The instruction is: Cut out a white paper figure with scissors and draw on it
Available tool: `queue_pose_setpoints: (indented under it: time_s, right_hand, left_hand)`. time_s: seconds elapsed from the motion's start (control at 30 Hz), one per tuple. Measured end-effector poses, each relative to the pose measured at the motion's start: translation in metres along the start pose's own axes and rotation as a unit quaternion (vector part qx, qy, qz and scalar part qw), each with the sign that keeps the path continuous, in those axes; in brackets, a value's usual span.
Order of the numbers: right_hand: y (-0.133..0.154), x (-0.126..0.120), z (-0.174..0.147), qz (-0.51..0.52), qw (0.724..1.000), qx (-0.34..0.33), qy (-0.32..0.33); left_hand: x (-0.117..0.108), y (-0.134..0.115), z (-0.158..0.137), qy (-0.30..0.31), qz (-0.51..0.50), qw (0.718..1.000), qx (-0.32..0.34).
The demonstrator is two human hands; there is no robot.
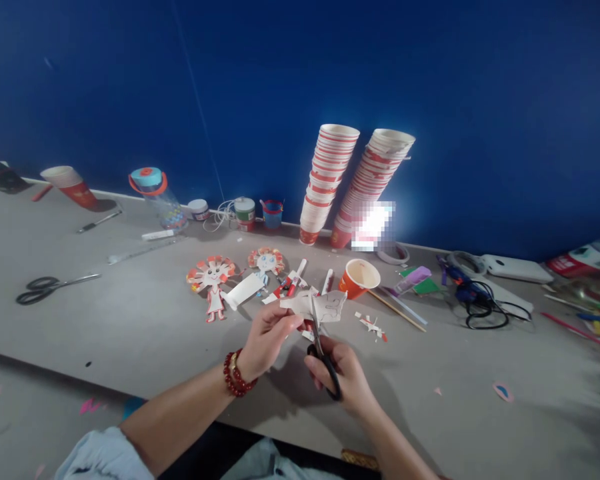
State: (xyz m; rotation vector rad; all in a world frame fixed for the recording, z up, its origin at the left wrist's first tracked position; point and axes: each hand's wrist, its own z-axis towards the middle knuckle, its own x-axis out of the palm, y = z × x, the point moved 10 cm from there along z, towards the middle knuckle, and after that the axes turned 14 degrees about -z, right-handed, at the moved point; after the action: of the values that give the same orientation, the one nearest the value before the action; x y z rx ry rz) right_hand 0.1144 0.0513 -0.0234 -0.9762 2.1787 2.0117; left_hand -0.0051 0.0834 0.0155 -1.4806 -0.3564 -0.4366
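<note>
We hold a white paper piece (334, 307) above the grey table (170, 363), pinching its left end between the thumb and fingers of our left hand (266, 343). Dark pencil-like lines show on its right part. Our right hand (349, 375) grasps the black-handled scissors (325, 363), whose blades point away from us and overlap the middle of the paper; we cannot tell how far any cut runs. On our left wrist we wear red beads (235, 375). Just beyond the paper we see markers (299, 275) among red and white offcuts, and to their right an orange paper cup (349, 281) stands near a thin wooden stick (400, 311). Left of the markers lie two paper figures (214, 283) with red-fringed heads, a white strip (245, 291) between them. Farther back, two tall stacks of cups (327, 180) lean before the blue wall (260, 87), and a second pair of scissors (45, 291) rests well apart at far left.
</note>
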Motion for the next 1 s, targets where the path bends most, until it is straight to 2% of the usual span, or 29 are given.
queue_pose_setpoints:
  time_s: [0.43,1.0]
  right_hand:
    - [-0.003,0.005,-0.001,0.026,0.999,0.027,0.02]
    - [-0.004,0.008,0.0,0.053,0.998,0.023,0.021]
  left_hand:
    - [0.003,-0.027,-0.002,0.005,0.112,0.99,0.09]
    - [0.008,-0.019,-0.002,0.034,0.135,0.987,0.076]
